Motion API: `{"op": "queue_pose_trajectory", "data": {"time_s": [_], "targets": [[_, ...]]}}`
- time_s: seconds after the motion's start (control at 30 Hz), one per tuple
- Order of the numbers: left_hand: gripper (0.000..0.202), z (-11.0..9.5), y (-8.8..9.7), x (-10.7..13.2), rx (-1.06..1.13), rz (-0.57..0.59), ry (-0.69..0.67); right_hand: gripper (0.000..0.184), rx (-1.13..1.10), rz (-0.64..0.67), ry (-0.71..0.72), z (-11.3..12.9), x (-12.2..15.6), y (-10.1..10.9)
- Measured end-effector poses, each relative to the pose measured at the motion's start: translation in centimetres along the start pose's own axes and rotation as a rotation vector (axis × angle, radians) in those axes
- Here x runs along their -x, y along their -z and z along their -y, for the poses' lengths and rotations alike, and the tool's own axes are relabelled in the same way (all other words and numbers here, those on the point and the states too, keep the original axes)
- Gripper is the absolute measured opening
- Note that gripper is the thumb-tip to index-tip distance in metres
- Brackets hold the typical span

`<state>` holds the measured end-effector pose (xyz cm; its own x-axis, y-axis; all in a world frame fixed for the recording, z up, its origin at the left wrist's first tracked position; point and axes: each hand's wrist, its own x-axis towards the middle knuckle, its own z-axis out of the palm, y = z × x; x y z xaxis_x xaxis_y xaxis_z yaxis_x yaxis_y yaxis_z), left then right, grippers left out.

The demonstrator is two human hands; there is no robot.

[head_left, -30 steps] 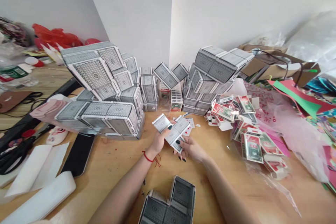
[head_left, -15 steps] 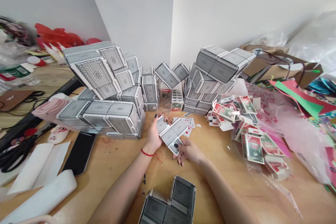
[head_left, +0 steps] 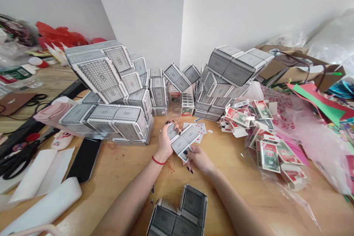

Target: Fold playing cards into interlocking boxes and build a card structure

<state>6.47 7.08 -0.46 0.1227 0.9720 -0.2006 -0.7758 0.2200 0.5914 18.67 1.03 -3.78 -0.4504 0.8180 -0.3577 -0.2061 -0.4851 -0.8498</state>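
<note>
Head view: left hand gripping left end of joined grey-backed playing cards, fingers curled over them; right hand pinching their lower edge, centre frame. Loose face-up cards just beyond, on wooden table. Card-box stacks upper left of centre; banknote-printed packets heaped right; black scissors far left; grey card-box structure bottom centre.

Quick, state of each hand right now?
Left hand: closed, holding grey-backed playing cards.
Right hand: closed, holding the same cards at their lower end.
</note>
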Motion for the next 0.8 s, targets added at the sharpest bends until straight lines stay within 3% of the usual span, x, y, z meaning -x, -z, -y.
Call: {"op": "queue_pose_trajectory", "data": {"time_s": [0.43,0.63,0.8], "targets": [[0.017,0.4,-0.2,0.5,-0.003,-0.005,0.039,0.029,0.002,-0.09,0.114,0.0,-0.1,-0.4],[0.017,-0.3,1.1,-0.3,-0.001,-0.058,0.001,0.026,-0.196,0.058,0.05,0.1,0.1,-0.2],[0.015,-0.2,0.9,-0.3,0.039,-0.054,-0.038,0.021,-0.216,0.005,0.091,-0.4,-0.2,-0.3]]}}
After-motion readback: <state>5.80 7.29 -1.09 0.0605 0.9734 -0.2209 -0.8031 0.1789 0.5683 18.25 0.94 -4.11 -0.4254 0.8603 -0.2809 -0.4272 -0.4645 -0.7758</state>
